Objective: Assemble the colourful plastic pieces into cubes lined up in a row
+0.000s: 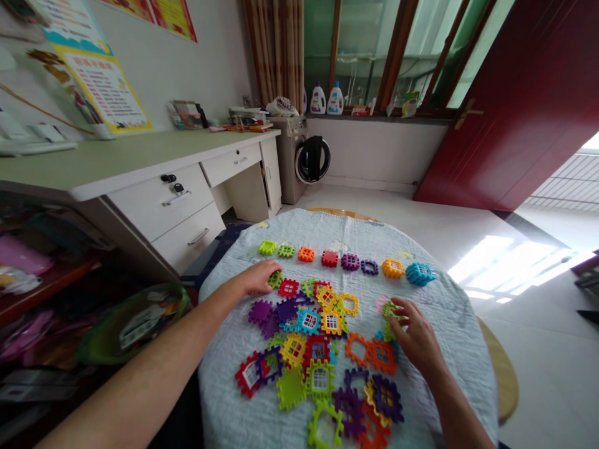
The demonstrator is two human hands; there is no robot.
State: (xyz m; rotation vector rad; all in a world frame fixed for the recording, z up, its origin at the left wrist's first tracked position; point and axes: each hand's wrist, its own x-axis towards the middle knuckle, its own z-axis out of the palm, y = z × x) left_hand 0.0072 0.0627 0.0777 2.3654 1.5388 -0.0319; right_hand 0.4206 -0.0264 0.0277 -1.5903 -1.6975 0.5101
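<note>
While our arms reach in from the bottom of the frame, both hands work over a round table covered with a pale quilted cloth at the centre. Our left hand, at centre left, lies palm down with its fingers curled over a small green tile, fingertips pressed onto it at the upper left edge of the heap; we cannot tell whether it is actually pinched. Our right hand, at lower right of centre, has its fingers bent around a green and white tile that touches a pink piece; the grip looks loose, and we cannot tell how firmly it closes.

Between the hands spreads a heap of toothed plastic tiles in red, purple, yellow, orange, green and blue, many overlapping. Above the heap, a row of assembled cubes runs left to right: two green, orange, red, two purple, orange, then blue at its right end.

At upper left stands a white desk with drawers; a washing machine sits at upper centre, and a dark red door fills the upper right.
</note>
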